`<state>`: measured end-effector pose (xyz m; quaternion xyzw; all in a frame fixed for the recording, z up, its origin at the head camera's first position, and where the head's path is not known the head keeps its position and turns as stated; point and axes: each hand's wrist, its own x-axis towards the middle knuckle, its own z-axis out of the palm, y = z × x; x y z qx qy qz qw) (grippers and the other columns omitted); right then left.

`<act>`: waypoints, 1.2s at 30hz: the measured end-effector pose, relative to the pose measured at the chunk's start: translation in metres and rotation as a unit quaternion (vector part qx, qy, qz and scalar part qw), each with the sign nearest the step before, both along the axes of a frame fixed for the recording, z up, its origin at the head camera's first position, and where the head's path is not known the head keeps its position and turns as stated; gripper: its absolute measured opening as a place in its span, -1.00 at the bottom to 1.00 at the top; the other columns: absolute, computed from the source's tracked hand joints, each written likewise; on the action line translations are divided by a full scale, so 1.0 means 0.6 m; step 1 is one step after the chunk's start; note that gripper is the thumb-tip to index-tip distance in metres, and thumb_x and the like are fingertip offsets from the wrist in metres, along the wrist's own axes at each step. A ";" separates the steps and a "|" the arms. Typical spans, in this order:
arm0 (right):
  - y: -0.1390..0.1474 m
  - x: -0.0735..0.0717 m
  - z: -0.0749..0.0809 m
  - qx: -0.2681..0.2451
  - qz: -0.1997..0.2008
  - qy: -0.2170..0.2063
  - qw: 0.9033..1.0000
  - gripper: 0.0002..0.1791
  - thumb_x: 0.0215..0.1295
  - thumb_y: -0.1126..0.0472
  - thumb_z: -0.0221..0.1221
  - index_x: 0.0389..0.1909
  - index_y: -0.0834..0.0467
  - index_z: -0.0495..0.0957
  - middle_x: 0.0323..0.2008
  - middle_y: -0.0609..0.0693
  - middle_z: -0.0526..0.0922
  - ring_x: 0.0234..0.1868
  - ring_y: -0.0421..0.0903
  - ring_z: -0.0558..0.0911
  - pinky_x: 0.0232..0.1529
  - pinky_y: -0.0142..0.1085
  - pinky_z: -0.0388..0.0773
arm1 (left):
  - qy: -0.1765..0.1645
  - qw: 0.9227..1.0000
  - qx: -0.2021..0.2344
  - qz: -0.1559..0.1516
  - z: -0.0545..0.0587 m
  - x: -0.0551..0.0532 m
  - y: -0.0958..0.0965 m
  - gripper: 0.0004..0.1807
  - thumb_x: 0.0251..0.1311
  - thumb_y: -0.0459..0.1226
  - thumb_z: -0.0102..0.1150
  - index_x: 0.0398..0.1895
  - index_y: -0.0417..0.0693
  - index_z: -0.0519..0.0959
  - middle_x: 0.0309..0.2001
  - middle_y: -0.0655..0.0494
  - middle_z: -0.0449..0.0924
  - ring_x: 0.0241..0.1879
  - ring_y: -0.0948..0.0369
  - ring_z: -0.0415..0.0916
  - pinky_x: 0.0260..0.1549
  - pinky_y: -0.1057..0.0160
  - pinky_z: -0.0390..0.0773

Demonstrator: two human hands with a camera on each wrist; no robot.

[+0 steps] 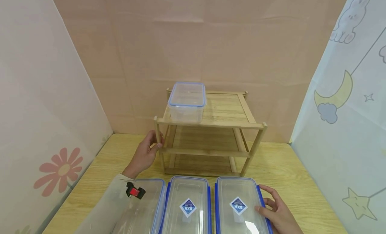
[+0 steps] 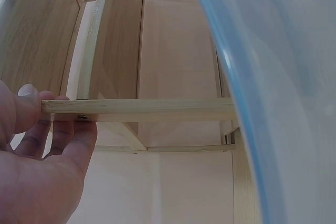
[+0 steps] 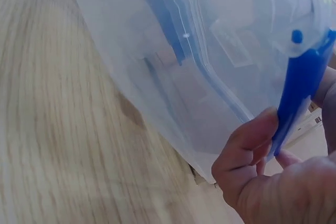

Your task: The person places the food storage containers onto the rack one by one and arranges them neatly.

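My left hand (image 1: 145, 155) grips the front left post (image 1: 162, 162) of a wooden shelf rack (image 1: 224, 108); in the left wrist view, thumb and fingers lie on opposite sides of the post. Three clear lidded storage containers with blue trim stand side by side in front of the rack. Thumb on the lid, my right hand (image 1: 278, 212) holds the right side of the right-hand container (image 1: 235, 190). In the right wrist view its fingers curl below the blue locking clip (image 3: 299, 87). Between lies the middle container (image 1: 188, 187); my left sleeve partly covers the left container (image 1: 149, 195).
Another clear container (image 1: 187, 111) with a light blue rim sits on the left of the rack's top shelf. Below it are the middle shelf (image 1: 205, 138) and bottom shelf (image 1: 202, 163). Printed side walls and a plain back sheet enclose the wooden table (image 1: 301, 183).
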<state>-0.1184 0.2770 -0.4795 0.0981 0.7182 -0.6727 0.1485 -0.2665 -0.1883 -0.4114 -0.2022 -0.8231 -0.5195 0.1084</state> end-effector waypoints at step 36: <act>0.011 0.011 0.088 -0.102 0.048 0.146 0.983 -0.28 0.44 0.42 0.01 0.48 -0.15 0.03 -0.04 -0.12 0.58 -0.13 -0.08 0.71 -0.20 0.07 0.68 | -0.008 1.000 0.026 0.002 0.004 0.004 0.002 -0.71 0.44 -0.35 0.04 0.15 0.08 0.39 0.05 -0.03 0.54 0.13 0.12 0.51 0.08 -0.11 0.55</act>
